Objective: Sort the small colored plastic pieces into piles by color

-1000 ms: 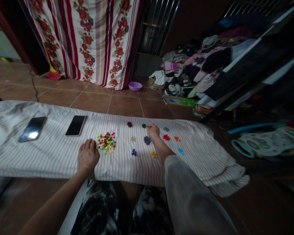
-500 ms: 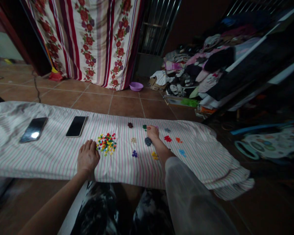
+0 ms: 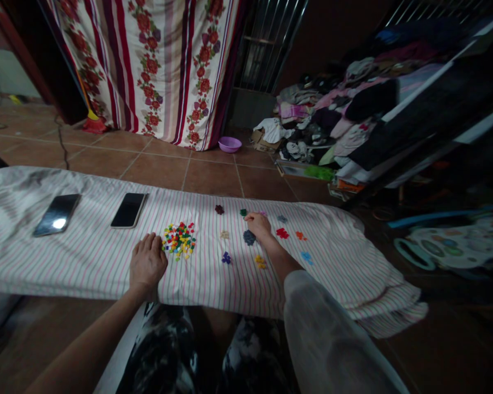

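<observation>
My left hand (image 3: 148, 258) lies flat on the striped cloth (image 3: 181, 287), palm down and holding nothing. Its fingertips are beside a mixed pile of small colored beads (image 3: 179, 239). Over the sorted piles is my right hand (image 3: 260, 225), its fingers pinched together. The fingertips are just right of a dark green pile (image 3: 243, 212); anything between them is too small to make out. Under that hand sits a dark grey pile (image 3: 249, 237). A pink pile (image 3: 263, 213) is partly hidden behind it. Nearby lie a brown pile (image 3: 219, 209), a beige pile (image 3: 224, 235) and a purple pile (image 3: 226, 258).
Two phones (image 3: 128, 210) (image 3: 57, 214) lie on the cloth at left. Red beads (image 3: 282, 233), orange beads (image 3: 301, 236), blue beads (image 3: 307, 257), yellow beads (image 3: 260, 262) and grey-blue beads (image 3: 282, 218) surround my right forearm. A purple basin (image 3: 230, 144) stands on the floor beyond.
My right hand has shifted slightly right and back from the dark green pile, its fingers now more bunched. My left hand stays where it was. The view has tilted a little.
</observation>
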